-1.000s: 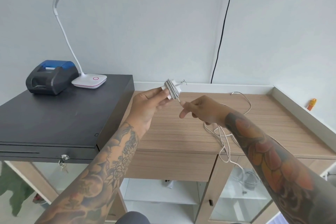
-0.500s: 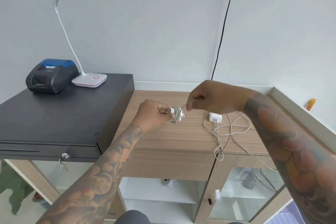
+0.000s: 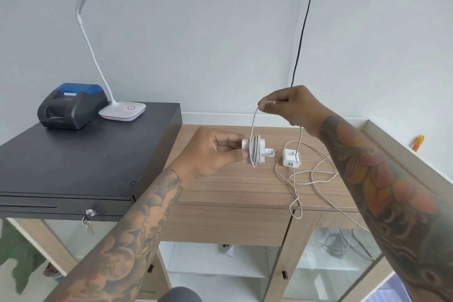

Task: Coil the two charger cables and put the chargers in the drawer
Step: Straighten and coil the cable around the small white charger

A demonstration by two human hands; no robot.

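My left hand [image 3: 215, 149] grips a white charger [image 3: 255, 152] above the wooden desk [image 3: 235, 186], with its white cable wound around the body in several turns. My right hand [image 3: 291, 105] is raised above and to the right of it, pinching the free end of that cable [image 3: 253, 125], which runs straight down to the coil. A second white charger [image 3: 290, 158] lies on the desk to the right, its loose cable [image 3: 316, 179] sprawled in loops and hanging over the front edge. The desk drawer [image 3: 228, 225] below the top is closed.
A black cash drawer [image 3: 81, 162] stands at the left, carrying a black and blue receipt printer [image 3: 71, 105] and a white desk lamp [image 3: 122, 110]. A black wire [image 3: 304, 24] runs down the wall. An orange item [image 3: 418, 143] sits on the right ledge. Glass cabinet doors are below.
My right hand has risen from level with the charger to well above it, drawing the cable end up taut. My left hand holds the charger lower and closer than a second ago.
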